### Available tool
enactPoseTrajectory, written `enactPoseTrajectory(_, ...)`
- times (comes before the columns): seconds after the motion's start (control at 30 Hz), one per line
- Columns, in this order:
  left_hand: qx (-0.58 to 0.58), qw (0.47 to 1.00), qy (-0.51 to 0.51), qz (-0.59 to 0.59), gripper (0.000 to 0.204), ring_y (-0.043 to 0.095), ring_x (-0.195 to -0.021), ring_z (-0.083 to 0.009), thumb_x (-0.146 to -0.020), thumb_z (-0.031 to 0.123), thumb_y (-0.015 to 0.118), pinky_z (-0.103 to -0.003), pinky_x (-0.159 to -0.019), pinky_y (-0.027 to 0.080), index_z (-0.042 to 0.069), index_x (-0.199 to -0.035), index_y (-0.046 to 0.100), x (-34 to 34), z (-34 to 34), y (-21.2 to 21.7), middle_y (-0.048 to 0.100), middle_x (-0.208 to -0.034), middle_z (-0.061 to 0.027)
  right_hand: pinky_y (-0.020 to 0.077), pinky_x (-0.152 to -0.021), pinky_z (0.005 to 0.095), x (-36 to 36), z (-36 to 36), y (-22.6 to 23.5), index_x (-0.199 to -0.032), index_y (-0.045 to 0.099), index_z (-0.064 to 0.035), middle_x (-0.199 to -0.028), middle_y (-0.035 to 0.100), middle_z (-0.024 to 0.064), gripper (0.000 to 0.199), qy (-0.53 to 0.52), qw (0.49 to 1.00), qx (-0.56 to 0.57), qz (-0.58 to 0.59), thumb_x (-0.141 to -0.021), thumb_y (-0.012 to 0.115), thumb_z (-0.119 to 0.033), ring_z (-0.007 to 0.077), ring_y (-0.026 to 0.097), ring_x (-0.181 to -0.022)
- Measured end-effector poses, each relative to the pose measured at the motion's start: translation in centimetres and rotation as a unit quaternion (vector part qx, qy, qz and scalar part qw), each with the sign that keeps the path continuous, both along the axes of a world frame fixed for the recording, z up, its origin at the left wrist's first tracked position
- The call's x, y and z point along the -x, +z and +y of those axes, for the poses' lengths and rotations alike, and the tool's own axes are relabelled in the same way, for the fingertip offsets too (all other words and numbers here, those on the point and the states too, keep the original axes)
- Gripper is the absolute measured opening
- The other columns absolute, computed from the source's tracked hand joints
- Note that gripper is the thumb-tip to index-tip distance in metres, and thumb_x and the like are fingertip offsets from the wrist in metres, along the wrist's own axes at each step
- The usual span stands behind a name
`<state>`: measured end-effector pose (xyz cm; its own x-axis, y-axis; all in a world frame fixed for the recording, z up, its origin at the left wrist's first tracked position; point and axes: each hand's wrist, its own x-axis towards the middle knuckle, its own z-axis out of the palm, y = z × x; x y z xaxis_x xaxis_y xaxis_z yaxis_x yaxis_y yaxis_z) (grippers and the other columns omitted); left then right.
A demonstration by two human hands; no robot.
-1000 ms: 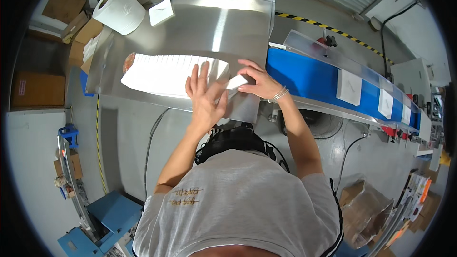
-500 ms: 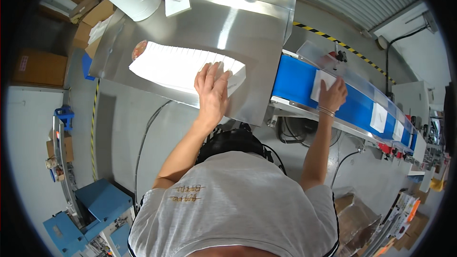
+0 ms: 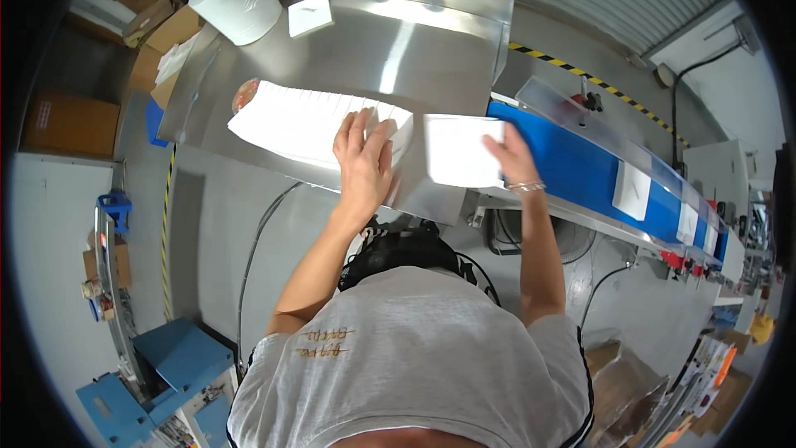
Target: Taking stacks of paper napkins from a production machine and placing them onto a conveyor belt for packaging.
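Note:
On the metal table [image 3: 356,50] a long row of flat white packets [image 3: 286,120] stands on edge, packed face to face. My left hand [image 3: 362,168] rests on the right end of this row, its fingers stretched and somewhat apart. In my right hand [image 3: 517,158] a flat white packet [image 3: 458,151] is pinched by its right edge, thumb on top. It hangs above the gap between the table and the blue conveyor belt [image 3: 555,149]. A reddish-brown round object [image 3: 245,94] touches the row's left end.
More white packets lie on the belt, the nearest packet [image 3: 632,191] right of my hand. A clear plastic guard [image 3: 564,112] runs along the belt's far side. A large white roll [image 3: 240,4] and a small white pad [image 3: 310,15] sit at the table's far left.
My right hand has lifted the packet off the belt and carried it left toward the row. The packets on the belt have slid toward the table. My left hand has shifted slightly left.

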<state>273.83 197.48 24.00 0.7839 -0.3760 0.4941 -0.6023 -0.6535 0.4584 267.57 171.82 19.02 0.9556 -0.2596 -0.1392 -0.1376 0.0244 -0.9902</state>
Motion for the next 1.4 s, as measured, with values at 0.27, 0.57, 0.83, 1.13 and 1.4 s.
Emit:
enactPoseTrajectory(0.27, 0.029, 0.999, 0.007, 0.011, 0.033, 0.041, -0.122, -0.0394, -0.077, -0.007, 0.06, -0.049, -0.101, 0.032, 0.002, -0.107, 0.065, -0.2, 0.1, 0.1, 0.05, -0.128, -0.0176, 0.0478, -0.077, 0.0356, 5.8, -11.7, -3.5, -0.105, 0.063, -0.0017, -0.092, 0.066, 0.0139, 0.045, -0.274, 0.845, 0.433, 0.156, -0.082, 0.068, -0.04, 0.0273, 0.063, -0.083)
enactPoseTrajectory(0.57, 0.002, 0.999, -0.031, 0.009, 0.032, 0.038, -0.126, -0.0407, -0.074, -0.007, 0.06, -0.05, -0.103, 0.028, 0.005, -0.102, 0.068, -0.2, 0.7, -0.3, 0.049, -0.131, -0.0169, 0.0413, -0.099, 0.0361, -2.5, 2.4, 3.7, -0.123, 0.057, -0.0114, -0.129, 0.051, 0.0085, 0.052, 0.123, 0.968, 0.217, -0.033, -0.074, 0.075, -0.014, 0.0238, 0.049, -0.119)
enactPoseTrajectory(0.83, -0.007, 1.0, -0.004, 0.022, 0.041, 0.03, -0.131, -0.0436, -0.078, 0.0, 0.062, -0.053, -0.106, 0.024, 0.005, -0.118, 0.058, -0.9, 1.7, 0.7, 0.038, -0.139, -0.024, 0.0461, -0.082, 0.0251, -3.9, 5.1, -0.3, -0.118, 0.053, -0.0011, -0.101, 0.061, 0.0026, 0.039, 0.154, 0.986, -0.058, -0.029, -0.089, 0.066, -0.024, 0.0073, 0.053, -0.092)
enactPoseTrajectory(1.13, 0.014, 1.0, -0.019, -0.014, 0.034, 0.041, -0.123, -0.04, -0.076, -0.008, 0.06, -0.05, -0.102, 0.032, 0.003, -0.107, 0.066, -1.7, 1.9, -0.4, 0.051, -0.128, -0.0162, 0.0471, -0.075, 0.0388, 5.0, -11.2, -6.0, -0.106, 0.061, -0.0019, -0.088, 0.063, 0.016, 0.04, -0.288, 0.728, 0.611, 0.118, -0.083, 0.067, -0.034, 0.0289, 0.06, -0.082)
enactPoseTrajectory(1.4, -0.013, 0.998, -0.054, 0.003, 0.029, 0.033, -0.129, -0.0418, -0.073, -0.005, 0.062, -0.053, -0.105, 0.024, 0.006, -0.099, 0.068, -1.4, 2.4, 0.4, 0.044, -0.135, -0.0184, 0.0414, -0.097, 0.0346, -3.1, 4.0, 4.2, -0.124, 0.056, -0.0087, -0.131, 0.049, 0.0099, 0.049, 0.136, 0.956, 0.256, -0.049, -0.078, 0.073, -0.017, 0.0252, 0.05, -0.118)
